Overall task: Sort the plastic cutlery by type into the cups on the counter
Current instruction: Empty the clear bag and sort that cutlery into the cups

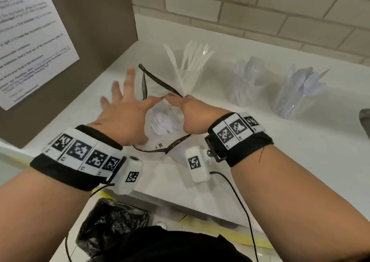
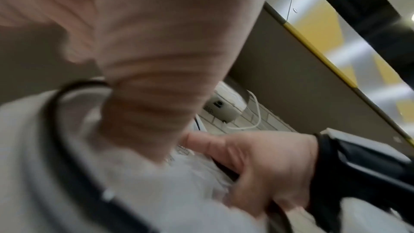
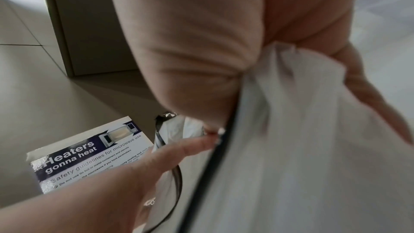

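A clear plastic bag (image 1: 162,121) with a black rim (image 1: 160,81) lies on the white counter, holding pale cutlery. My left hand (image 1: 122,109) is spread wide over its left side, fingers straight, thumb touching the rim. My right hand (image 1: 192,111) grips the rim and plastic on the right; the right wrist view shows its fingers pinching the bag (image 3: 302,148). Three clear cups stand behind: one with white cutlery (image 1: 188,71), a middle cup (image 1: 246,83) and a right cup (image 1: 296,95) with translucent pieces.
A printed notice (image 1: 30,41) hangs on the brown panel at the left. The tiled wall (image 1: 260,11) runs behind the cups. A black bin bag (image 1: 112,227) sits below the counter's front edge (image 1: 180,201). A dark object (image 1: 364,121) shows at the right edge.
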`<state>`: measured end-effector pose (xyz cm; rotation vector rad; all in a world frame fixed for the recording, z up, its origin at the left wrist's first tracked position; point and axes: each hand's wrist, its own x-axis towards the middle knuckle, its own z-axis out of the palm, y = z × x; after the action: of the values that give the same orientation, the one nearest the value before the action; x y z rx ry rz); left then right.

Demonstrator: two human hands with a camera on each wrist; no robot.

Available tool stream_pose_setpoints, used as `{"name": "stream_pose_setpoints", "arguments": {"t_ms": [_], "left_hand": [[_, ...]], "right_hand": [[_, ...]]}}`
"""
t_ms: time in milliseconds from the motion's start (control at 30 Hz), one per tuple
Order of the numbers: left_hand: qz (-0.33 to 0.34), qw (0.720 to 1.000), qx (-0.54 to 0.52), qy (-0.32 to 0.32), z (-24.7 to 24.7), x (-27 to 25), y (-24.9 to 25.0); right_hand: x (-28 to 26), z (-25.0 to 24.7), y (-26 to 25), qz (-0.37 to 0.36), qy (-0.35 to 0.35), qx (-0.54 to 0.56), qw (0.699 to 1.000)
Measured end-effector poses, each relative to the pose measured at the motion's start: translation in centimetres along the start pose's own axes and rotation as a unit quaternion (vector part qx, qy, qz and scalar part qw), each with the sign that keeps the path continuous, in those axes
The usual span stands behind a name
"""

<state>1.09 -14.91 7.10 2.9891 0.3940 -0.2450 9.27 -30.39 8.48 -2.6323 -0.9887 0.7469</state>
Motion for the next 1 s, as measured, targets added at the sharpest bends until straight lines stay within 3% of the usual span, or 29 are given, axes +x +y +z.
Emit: {"name": "stream_pose_setpoints", "arguments": {"t_ms": [67, 200, 333, 467, 567, 633, 700, 833, 900, 967, 1000], "left_hand": [[0.043, 0.996, -0.074, 0.024, 0.2, 0.2, -0.4], [-0.018, 0.967, -0.194, 0.162, 0.5, 0.8, -1.1], [-0.075, 0.979, -0.148, 0.119, -0.2, 0.6, -2.4], [-0.148, 0.979, -0.112, 0.084, 0.0, 0.8, -2.9], [-0.198, 0.967, -0.134, 0.088, 0.0, 0.9, -4.1], [-0.202, 0.971, -0.11, 0.064, 1.0, 1.1, -5.3], [-0.183, 0.98, -0.081, 0.023, 2.3, 1.2, -6.1], [-0.15, 0.984, -0.096, 0.017, 2.8, 1.6, -7.6], [-0.143, 0.984, -0.103, 0.01, 2.7, 1.8, -8.0], [-0.158, 0.979, -0.132, 0.008, 2.7, 2.0, -8.2], [-0.165, 0.976, -0.14, 0.007, 2.8, 2.1, -8.2]], "right_hand": [[0.4, 0.2, -0.1, -0.016, -0.009, 0.007, 1.0], [0.4, 0.7, -0.6, -0.001, 0.064, -0.007, 0.998], [0.6, 0.0, -1.2, 0.055, 0.049, -0.102, 0.992], [1.7, 0.3, -3.8, 0.012, -0.029, 0.065, 0.997], [3.3, 1.2, -4.8, -0.04, 0.001, -0.059, 0.997], [4.1, 1.3, -4.4, -0.031, 0.04, -0.144, 0.988], [4.7, 1.8, -3.8, 0.003, 0.051, -0.114, 0.992], [5.4, 1.7, -3.6, 0.004, 0.028, -0.061, 0.998], [5.5, 0.9, -4.2, -0.002, 0.111, -0.016, 0.994], [5.7, 0.5, -5.7, -0.074, 0.225, -0.015, 0.971], [5.7, 0.5, -6.8, -0.118, 0.246, -0.005, 0.962]]}}
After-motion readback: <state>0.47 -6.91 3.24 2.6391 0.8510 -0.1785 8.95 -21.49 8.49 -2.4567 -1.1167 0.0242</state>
